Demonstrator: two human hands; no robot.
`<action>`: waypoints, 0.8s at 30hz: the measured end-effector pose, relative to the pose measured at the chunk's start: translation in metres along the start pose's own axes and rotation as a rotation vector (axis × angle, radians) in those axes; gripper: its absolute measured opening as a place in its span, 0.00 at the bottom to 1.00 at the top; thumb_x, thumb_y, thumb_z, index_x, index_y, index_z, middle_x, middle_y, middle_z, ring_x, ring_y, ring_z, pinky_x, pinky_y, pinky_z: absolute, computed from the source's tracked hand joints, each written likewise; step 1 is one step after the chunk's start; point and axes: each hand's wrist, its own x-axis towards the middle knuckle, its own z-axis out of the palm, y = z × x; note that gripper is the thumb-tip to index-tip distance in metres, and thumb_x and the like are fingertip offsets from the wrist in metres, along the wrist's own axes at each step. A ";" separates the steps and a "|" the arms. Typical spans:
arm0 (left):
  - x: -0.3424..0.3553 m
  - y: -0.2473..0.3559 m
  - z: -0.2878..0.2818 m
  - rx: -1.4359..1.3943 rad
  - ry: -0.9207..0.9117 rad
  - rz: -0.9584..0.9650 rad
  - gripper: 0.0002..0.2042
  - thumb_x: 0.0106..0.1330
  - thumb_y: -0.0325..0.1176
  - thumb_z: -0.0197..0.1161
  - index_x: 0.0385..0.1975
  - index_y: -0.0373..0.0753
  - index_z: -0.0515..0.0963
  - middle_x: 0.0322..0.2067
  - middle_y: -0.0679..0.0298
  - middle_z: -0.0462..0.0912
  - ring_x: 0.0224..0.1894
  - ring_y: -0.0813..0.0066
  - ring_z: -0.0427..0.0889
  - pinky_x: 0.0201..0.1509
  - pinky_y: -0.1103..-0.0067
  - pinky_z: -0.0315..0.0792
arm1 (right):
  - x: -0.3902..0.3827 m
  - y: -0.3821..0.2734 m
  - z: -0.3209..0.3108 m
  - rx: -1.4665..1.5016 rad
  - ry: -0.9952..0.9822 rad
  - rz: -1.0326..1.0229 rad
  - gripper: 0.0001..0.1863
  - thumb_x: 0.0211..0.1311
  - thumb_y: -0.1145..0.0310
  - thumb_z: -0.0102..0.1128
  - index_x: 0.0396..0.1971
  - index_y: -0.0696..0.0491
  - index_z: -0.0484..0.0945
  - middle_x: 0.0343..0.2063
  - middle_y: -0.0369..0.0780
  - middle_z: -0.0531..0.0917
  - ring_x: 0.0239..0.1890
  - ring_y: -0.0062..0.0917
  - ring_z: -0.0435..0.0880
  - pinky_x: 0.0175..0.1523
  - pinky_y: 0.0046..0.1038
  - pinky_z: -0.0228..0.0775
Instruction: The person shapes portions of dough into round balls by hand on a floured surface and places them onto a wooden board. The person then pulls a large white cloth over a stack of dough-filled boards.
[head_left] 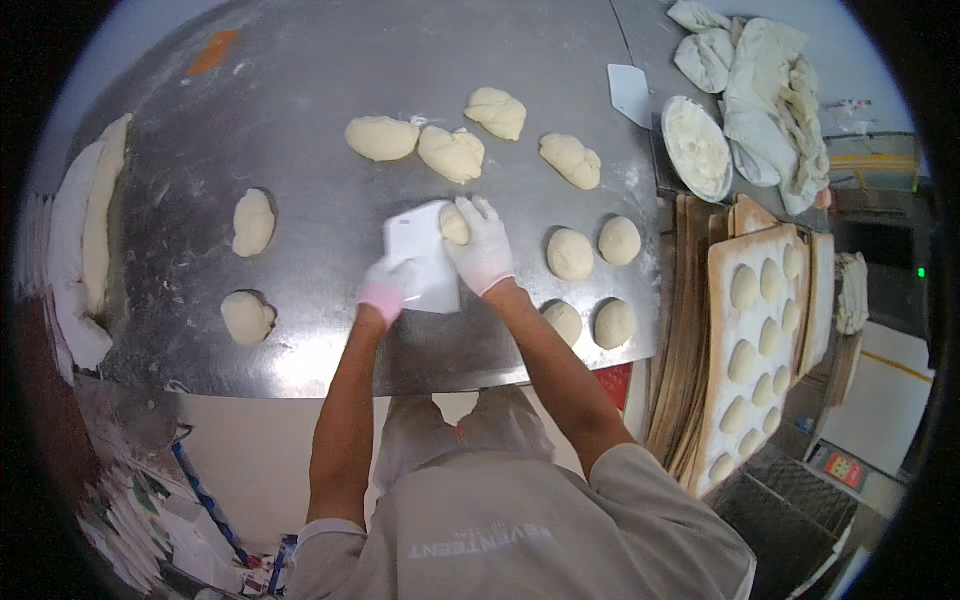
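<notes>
My gloved left hand (392, 285), slightly blurred, grips a flat white scraper (425, 250) at the table's middle. My gloved right hand (482, 245) curls over a small dough piece (452, 222) at the scraper's right side. Several rough dough pieces (450, 152) lie above my hands, and two more (252, 223) at the left. Several smooth dough balls (570, 254) sit to the right of my right hand on the steel table (250, 120).
A rolled cloth (92, 220) lies along the left edge. At top right are a second scraper (628, 92), a bowl of flour (692, 140) and crumpled cloth (770, 120). A board of shaped dough (720, 320) rests on stacked boards beside the table's right side.
</notes>
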 end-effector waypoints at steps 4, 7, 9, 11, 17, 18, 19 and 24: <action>-0.034 0.003 -0.061 -0.230 0.053 -0.077 0.18 0.63 0.40 0.60 0.47 0.34 0.78 0.39 0.50 0.82 0.43 0.65 0.80 0.51 0.72 0.71 | -0.002 0.036 -0.027 0.737 -0.009 0.561 0.21 0.57 0.68 0.57 0.51 0.60 0.72 0.46 0.50 0.77 0.52 0.35 0.76 0.55 0.31 0.67; -0.053 -0.001 -0.091 0.294 0.260 -0.206 0.20 0.60 0.39 0.62 0.49 0.34 0.76 0.43 0.48 0.80 0.45 0.57 0.79 0.52 0.68 0.71 | 0.006 0.063 -0.035 0.927 0.147 0.711 0.16 0.60 0.69 0.54 0.47 0.57 0.75 0.41 0.47 0.81 0.46 0.32 0.81 0.49 0.30 0.72; -0.057 -0.002 -0.090 0.535 0.427 -0.228 0.21 0.58 0.37 0.63 0.49 0.34 0.74 0.44 0.48 0.78 0.46 0.52 0.77 0.52 0.65 0.70 | 0.014 0.071 -0.026 0.678 0.223 0.644 0.15 0.62 0.69 0.52 0.46 0.58 0.75 0.40 0.46 0.82 0.45 0.32 0.81 0.48 0.30 0.72; -0.056 -0.001 -0.073 0.609 0.467 0.044 0.22 0.58 0.36 0.63 0.51 0.35 0.73 0.45 0.49 0.77 0.48 0.51 0.75 0.54 0.64 0.68 | 0.015 0.067 -0.006 0.066 0.215 0.482 0.16 0.62 0.67 0.53 0.48 0.57 0.74 0.42 0.47 0.81 0.46 0.36 0.81 0.48 0.31 0.72; -0.036 0.006 -0.009 0.039 0.137 0.171 0.26 0.63 0.35 0.56 0.62 0.37 0.65 0.54 0.50 0.73 0.56 0.55 0.71 0.63 0.66 0.62 | -0.048 0.013 0.041 0.862 -0.410 0.506 0.19 0.61 0.71 0.53 0.52 0.57 0.74 0.47 0.45 0.81 0.49 0.30 0.79 0.55 0.27 0.69; -0.037 0.007 -0.003 0.049 0.036 0.210 0.26 0.63 0.35 0.56 0.62 0.37 0.65 0.55 0.50 0.72 0.57 0.56 0.71 0.64 0.68 0.63 | -0.060 0.007 0.042 0.844 -0.490 0.508 0.19 0.61 0.72 0.52 0.53 0.57 0.74 0.46 0.43 0.81 0.49 0.28 0.79 0.56 0.26 0.69; -0.041 0.008 0.003 0.092 0.012 0.214 0.26 0.63 0.35 0.57 0.62 0.37 0.65 0.57 0.50 0.71 0.58 0.57 0.71 0.64 0.70 0.63 | -0.071 0.001 0.041 0.901 -0.568 0.451 0.19 0.62 0.73 0.51 0.54 0.56 0.74 0.46 0.42 0.81 0.49 0.25 0.79 0.57 0.25 0.68; -0.052 0.027 0.033 -0.181 -0.188 0.085 0.25 0.58 0.36 0.62 0.57 0.36 0.71 0.55 0.48 0.73 0.53 0.56 0.76 0.60 0.72 0.68 | -0.070 0.029 0.016 0.335 -0.494 0.125 0.21 0.60 0.70 0.52 0.55 0.55 0.73 0.41 0.45 0.83 0.42 0.29 0.82 0.54 0.25 0.70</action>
